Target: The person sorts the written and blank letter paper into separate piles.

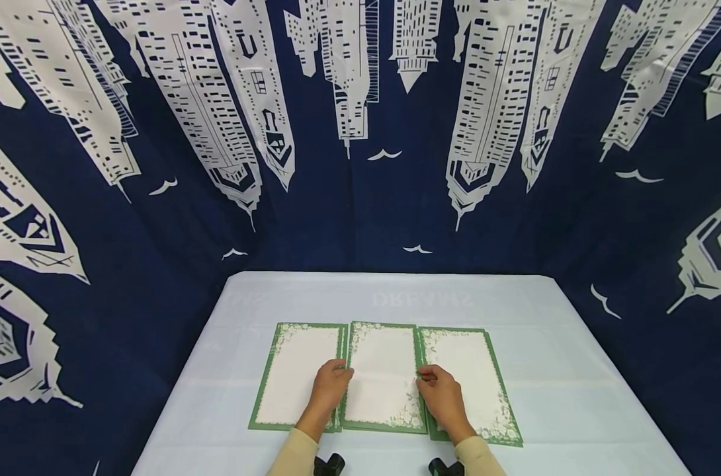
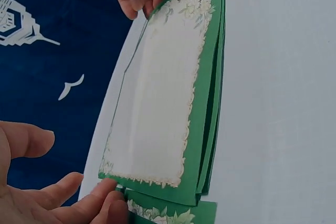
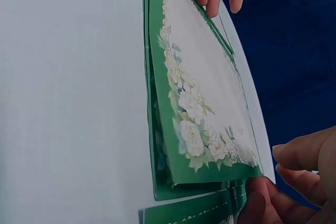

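Observation:
Three stacks of white paper sheets with green borders and pale flower prints lie side by side. My left hand touches the left long edge of the middle stack with its fingertips. In the left wrist view its thumb stands apart from the other fingers. At the opposite edge my right hand rests its fingertips, its thumb also apart in the right wrist view. The middle stack's sheets show small gaps between their green edges. Each hand partly covers an outer stack, the left stack and the right stack.
All the stacks lie on a white-covered table. A dark blue cloth printed with white buildings and birds hangs behind and at both sides. Black wrist devices show beside the sleeves.

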### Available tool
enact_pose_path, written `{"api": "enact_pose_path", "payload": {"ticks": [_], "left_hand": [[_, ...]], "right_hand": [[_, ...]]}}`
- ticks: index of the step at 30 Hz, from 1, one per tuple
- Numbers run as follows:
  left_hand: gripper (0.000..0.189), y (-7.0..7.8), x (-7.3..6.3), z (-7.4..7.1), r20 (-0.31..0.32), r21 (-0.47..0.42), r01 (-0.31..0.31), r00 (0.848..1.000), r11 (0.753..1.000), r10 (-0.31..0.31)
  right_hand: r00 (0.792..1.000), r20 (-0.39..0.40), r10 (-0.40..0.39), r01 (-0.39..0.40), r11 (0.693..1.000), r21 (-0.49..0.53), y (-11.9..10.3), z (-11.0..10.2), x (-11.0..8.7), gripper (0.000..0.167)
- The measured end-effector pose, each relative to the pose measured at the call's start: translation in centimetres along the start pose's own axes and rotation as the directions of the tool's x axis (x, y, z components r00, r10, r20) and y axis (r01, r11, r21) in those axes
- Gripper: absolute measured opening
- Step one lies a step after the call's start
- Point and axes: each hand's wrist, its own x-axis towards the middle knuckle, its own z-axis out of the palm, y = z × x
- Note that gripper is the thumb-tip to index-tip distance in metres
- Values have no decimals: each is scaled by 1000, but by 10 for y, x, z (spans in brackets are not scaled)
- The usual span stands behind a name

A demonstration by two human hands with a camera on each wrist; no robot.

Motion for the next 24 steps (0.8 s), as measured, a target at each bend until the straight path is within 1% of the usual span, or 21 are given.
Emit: {"api": "enact_pose_path", "payload": {"ticks": [3,5,9,12,16,19,20,22,24], "left_hand": [[40,-1,1,0,-19,-29,-13,1000,999,13],[41,-1,0,-1,-25,-61,-31,999,998,30],[45,-2,-1,-1,-25,-105,-41,999,994,39],[39,-2,-1,0,-34,-92,-50,998,995,47],[28,-3,-1,-4,-69,-31,-97,993,995,95],[25,-3,0,-12,-102,-18,-116,988,993,114],[24,-3,1,-16,-114,-25,-119,987,993,116],[23,-4,2,-26,-141,-40,-120,984,992,114],[22,-6,3,-38,-168,-32,-121,979,992,114]], "right_hand": [[1000,-17,-9,9,1000,5,1,1,1,17],[1000,-27,-9,10,1000,11,1,1,1,16],[1000,-31,7,-6,999,37,2,2,3,17],[999,-23,30,-28,998,64,-1,2,4,20],[999,-11,38,-36,992,122,-9,0,5,23],[999,21,31,-34,985,167,-17,2,5,20],[999,40,28,-34,983,180,-20,4,5,19],[997,77,14,-28,981,192,-25,10,5,16],[994,108,-14,-8,980,196,-30,18,5,15]]}}
